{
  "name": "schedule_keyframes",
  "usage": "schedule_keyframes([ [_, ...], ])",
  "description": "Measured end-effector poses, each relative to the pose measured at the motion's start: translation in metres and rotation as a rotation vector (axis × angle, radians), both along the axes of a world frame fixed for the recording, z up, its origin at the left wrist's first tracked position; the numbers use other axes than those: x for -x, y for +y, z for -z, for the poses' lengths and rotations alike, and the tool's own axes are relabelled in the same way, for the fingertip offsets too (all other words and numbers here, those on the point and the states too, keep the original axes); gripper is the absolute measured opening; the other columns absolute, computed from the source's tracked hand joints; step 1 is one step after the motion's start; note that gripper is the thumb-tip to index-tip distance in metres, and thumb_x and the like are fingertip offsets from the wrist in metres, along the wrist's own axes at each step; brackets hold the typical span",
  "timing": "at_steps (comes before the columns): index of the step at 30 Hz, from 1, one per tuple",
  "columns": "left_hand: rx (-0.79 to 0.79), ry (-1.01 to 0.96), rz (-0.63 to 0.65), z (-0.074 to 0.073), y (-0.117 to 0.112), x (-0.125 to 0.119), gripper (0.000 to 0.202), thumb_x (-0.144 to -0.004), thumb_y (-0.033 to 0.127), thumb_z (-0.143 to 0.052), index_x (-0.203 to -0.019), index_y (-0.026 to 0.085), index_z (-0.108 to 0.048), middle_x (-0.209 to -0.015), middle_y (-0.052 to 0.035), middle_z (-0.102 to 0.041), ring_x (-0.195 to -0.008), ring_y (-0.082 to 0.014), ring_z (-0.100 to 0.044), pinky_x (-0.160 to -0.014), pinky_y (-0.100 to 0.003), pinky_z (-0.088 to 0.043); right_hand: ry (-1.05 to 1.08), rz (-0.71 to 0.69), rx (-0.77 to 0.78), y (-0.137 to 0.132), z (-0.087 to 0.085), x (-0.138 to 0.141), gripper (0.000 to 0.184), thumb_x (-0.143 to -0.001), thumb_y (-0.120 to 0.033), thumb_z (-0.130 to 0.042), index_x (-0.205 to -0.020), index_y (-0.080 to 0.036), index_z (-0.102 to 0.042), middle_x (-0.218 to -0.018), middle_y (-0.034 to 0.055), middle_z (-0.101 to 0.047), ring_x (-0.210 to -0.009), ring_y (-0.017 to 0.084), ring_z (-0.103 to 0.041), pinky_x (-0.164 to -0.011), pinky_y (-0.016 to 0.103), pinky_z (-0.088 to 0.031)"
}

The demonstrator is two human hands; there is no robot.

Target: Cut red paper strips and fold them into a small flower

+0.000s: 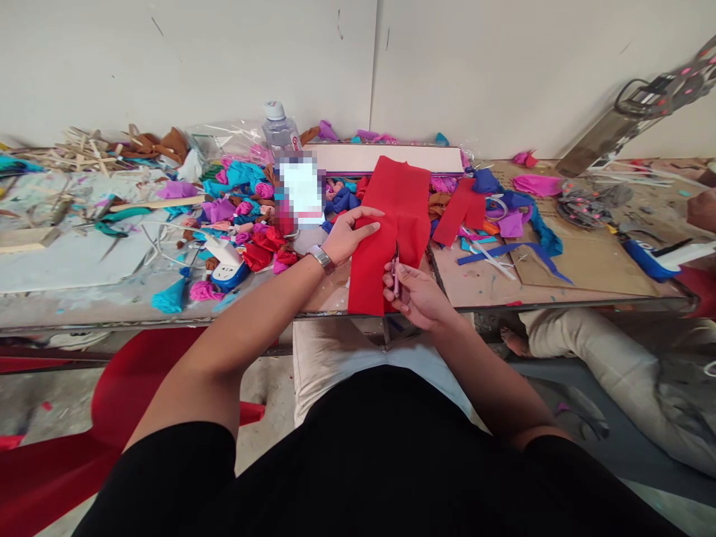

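A long red felt sheet (391, 216) lies on the table, its near end hanging over the front edge. My left hand (350, 235) rests flat on the sheet's left side, fingers stretched out, pressing it down. My right hand (417, 294) is closed around small pink-handled scissors (395, 272), whose blades stand in a cut running up the middle of the sheet. A watch sits on my left wrist.
A pile of coloured felt scraps and rolled felt flowers (246, 216) covers the table left of the sheet, with a water bottle (280, 130) behind. More red, blue and purple scraps (492, 209) lie to the right. Another person's legs (604, 358) are at right. A red chair (128, 388) stands at lower left.
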State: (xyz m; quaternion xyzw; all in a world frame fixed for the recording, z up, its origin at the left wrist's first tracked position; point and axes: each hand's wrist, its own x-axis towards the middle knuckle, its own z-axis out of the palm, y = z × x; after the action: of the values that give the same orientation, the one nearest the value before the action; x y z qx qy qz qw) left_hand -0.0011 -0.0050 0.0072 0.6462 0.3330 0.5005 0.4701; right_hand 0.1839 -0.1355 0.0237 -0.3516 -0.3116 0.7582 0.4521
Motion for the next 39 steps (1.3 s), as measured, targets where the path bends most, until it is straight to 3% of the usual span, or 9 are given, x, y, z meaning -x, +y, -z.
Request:
schedule_keyframes([
  [8, 0.016, 0.048, -0.011, -0.002, -0.003, 0.0, 0.043, -0.076, 0.036, -0.082, -0.115, 0.021, -0.073, -0.129, -0.0065, -0.074, -0.115, -0.0255, -0.07, -0.099, -0.042, -0.06, 0.027, 0.018, 0.035, -0.004, -0.001, 0.001, 0.018, -0.104, -0.031, -0.06, -0.105, -0.015, -0.067, -0.078, -0.0004, -0.062, -0.056, 0.009, -0.06, -0.035, 0.016, -0.031],
  [16, -0.008, 0.09, -0.036, -0.005, -0.006, -0.001, 0.043, -0.075, 0.035, -0.083, -0.114, 0.02, -0.074, -0.125, -0.0063, -0.075, -0.111, -0.0261, -0.07, -0.096, -0.041, -0.061, 0.005, 0.038, 0.022, 0.004, -0.005, 0.0, 0.018, -0.104, -0.033, -0.06, -0.105, -0.017, -0.067, -0.079, 0.0001, -0.064, -0.056, 0.009, -0.06, -0.036, 0.017, -0.032],
  [25, -0.072, 0.149, -0.061, -0.01, -0.007, 0.001, 0.038, -0.077, 0.032, -0.082, -0.113, 0.021, -0.076, -0.126, -0.0051, -0.076, -0.118, -0.0266, -0.069, -0.109, -0.045, -0.054, -0.021, 0.049, 0.016, 0.009, -0.003, 0.003, 0.017, -0.103, -0.033, -0.061, -0.104, -0.017, -0.067, -0.077, -0.0008, -0.062, -0.055, 0.009, -0.059, -0.035, 0.017, -0.029],
  [35, 0.009, 0.051, -0.032, -0.003, -0.003, 0.001, 0.038, -0.083, 0.037, -0.077, -0.117, 0.021, -0.074, -0.13, -0.0068, -0.074, -0.117, -0.0257, -0.07, -0.103, -0.043, -0.058, -0.016, 0.036, 0.018, 0.005, -0.004, 0.002, 0.017, -0.104, -0.032, -0.061, -0.105, -0.017, -0.067, -0.078, -0.0009, -0.063, -0.055, 0.009, -0.06, -0.035, 0.016, -0.031],
  [39, -0.005, 0.098, -0.033, -0.002, -0.002, 0.001, 0.037, -0.084, 0.037, -0.077, -0.117, 0.021, -0.075, -0.131, -0.0066, -0.074, -0.12, -0.0263, -0.069, -0.107, -0.044, -0.056, -0.027, 0.038, 0.018, 0.006, -0.003, 0.002, 0.017, -0.105, -0.032, -0.06, -0.105, -0.017, -0.069, -0.079, -0.0001, -0.066, -0.055, 0.009, -0.061, -0.035, 0.016, -0.033],
])
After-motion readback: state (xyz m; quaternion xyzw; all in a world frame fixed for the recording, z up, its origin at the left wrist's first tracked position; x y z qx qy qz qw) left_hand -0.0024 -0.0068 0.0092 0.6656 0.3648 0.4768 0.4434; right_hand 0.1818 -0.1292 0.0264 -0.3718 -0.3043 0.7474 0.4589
